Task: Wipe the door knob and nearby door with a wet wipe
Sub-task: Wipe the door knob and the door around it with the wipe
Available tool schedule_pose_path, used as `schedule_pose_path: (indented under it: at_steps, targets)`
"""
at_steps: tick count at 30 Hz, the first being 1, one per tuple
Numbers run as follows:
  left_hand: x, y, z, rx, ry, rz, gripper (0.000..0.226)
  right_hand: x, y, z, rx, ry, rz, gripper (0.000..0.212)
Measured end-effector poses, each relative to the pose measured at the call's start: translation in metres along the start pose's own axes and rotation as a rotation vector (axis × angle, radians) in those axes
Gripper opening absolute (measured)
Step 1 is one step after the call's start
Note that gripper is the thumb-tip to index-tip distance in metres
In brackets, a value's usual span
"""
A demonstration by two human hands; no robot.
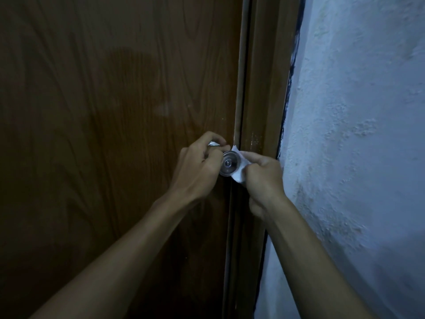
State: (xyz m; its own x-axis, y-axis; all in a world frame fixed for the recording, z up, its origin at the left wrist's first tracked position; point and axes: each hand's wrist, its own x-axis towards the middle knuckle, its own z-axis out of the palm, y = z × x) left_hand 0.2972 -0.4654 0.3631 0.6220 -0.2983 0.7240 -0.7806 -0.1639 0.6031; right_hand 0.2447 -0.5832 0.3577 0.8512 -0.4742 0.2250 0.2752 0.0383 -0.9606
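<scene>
Because the wet wipe (238,174) must reach behind the door knob (230,166), right hand (262,178) pinches one end, left hand (200,166) curls on the other (a white scrap above its fingertips), knob between both hands' fingers. Door (115,111): seemingly unwiped.

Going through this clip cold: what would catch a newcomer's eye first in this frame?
Probably the shiny metal door knob at the centre, near the right edge of the dark brown wooden door, with a white wet wipe wrapped behind and around it. The left hand and right hand each pinch an end of the wipe on either side of the knob. To the right, the pale rough wall stands out against the dim door.
</scene>
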Motion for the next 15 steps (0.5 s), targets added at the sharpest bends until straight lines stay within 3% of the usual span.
schedule_pose_path:
  at_steps: [7,15]
  targets:
    - [0.004,0.006,-0.002,-0.061,-0.012,-0.078,0.029,-0.001,-0.003,-0.005,0.514,-0.104,0.388,0.043]
    - [0.008,0.004,-0.002,-0.083,-0.010,-0.157,0.030,0.003,-0.003,-0.009,0.599,-0.139,0.475,0.043]
